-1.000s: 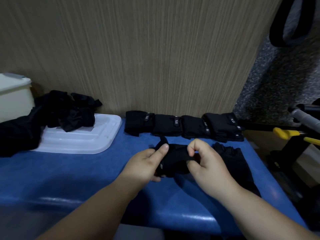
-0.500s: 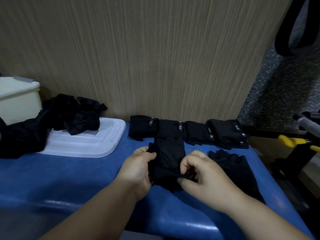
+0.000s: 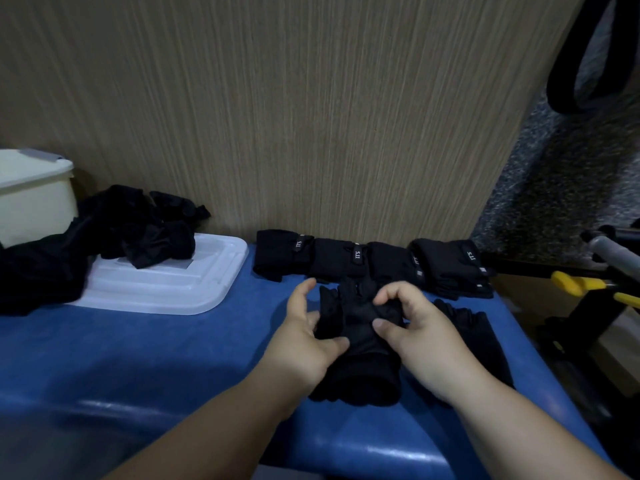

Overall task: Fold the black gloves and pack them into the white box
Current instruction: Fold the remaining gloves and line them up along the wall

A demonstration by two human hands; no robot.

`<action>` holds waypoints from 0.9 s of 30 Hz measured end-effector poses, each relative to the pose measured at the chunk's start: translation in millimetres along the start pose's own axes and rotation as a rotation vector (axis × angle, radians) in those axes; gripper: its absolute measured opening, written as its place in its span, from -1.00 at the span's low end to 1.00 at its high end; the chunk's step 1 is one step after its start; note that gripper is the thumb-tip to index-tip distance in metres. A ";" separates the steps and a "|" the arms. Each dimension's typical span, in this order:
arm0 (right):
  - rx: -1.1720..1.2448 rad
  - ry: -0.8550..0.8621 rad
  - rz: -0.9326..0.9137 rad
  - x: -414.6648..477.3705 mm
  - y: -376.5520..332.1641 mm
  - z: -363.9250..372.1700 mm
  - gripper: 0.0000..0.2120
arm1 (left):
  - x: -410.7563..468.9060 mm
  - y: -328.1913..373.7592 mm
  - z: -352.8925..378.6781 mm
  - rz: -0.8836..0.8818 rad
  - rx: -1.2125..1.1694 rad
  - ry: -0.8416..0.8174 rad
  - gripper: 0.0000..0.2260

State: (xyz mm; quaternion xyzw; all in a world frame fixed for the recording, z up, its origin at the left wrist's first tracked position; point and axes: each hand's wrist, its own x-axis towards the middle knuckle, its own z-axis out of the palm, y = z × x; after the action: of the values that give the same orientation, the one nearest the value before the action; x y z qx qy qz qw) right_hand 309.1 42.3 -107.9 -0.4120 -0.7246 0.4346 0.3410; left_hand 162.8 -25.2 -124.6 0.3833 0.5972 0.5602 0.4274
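Observation:
A black glove [image 3: 356, 344] lies on the blue table [image 3: 156, 348] between my hands, its cuff towards me. My left hand [image 3: 304, 337] holds its left edge, thumb on top. My right hand [image 3: 415, 327] pinches the fabric near its fingers with thumb and forefinger. Another black glove [image 3: 481, 337] lies flat to the right, partly under my right wrist. A row of folded black gloves [image 3: 367, 261] sits along the wall. The white box [image 3: 31, 195] stands at the far left. A heap of unfolded black gloves [image 3: 104, 237] spills beside it.
A white lid [image 3: 166, 289] lies flat on the table with part of the glove heap on it. A wood-grain wall [image 3: 277, 116] closes the back. Past the table's right edge stand metal frames with yellow parts [image 3: 581, 285].
The glove has been laid out lengthwise towards me and spread. My right hand moved up to the glove's finger end; my left hand shifted to its left edge.

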 end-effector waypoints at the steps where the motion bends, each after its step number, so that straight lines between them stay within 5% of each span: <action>1: -0.055 0.012 -0.008 1.0 1.6 -0.4 -0.70 | 0.7 -1.3 0.3 0.038 0.085 0.016 -0.21; 6: -0.402 0.014 -0.062 6.6 7.7 -0.8 -0.80 | 1.3 -9.9 -3.3 0.231 0.546 0.128 -0.20; 10: -0.767 0.004 -0.105 4.2 8.8 -0.5 -0.58 | 4.3 -14.0 -8.2 0.369 0.815 0.200 -0.49; 14: -0.855 -0.031 -0.229 1.6 2.0 -0.4 -0.54 | 6.4 -14.6 -9.7 0.378 0.851 0.062 -0.66; 20: -1.049 -0.460 -0.033 -0.1 4.1 1.7 -0.37 | 9.9 -16.4 -9.4 0.323 1.017 -0.153 -0.59; 27: -1.169 -0.585 0.041 -0.3 3.9 -1.2 -0.34 | 5.9 -16.3 -11.5 0.221 1.312 -0.251 -0.55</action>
State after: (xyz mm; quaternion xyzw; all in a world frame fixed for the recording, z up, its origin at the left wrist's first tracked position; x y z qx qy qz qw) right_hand 311.4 43.6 -111.1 -0.4081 -0.8963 0.0698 -0.1586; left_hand 150.4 -24.9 -141.2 0.6845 0.7166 0.0733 0.1123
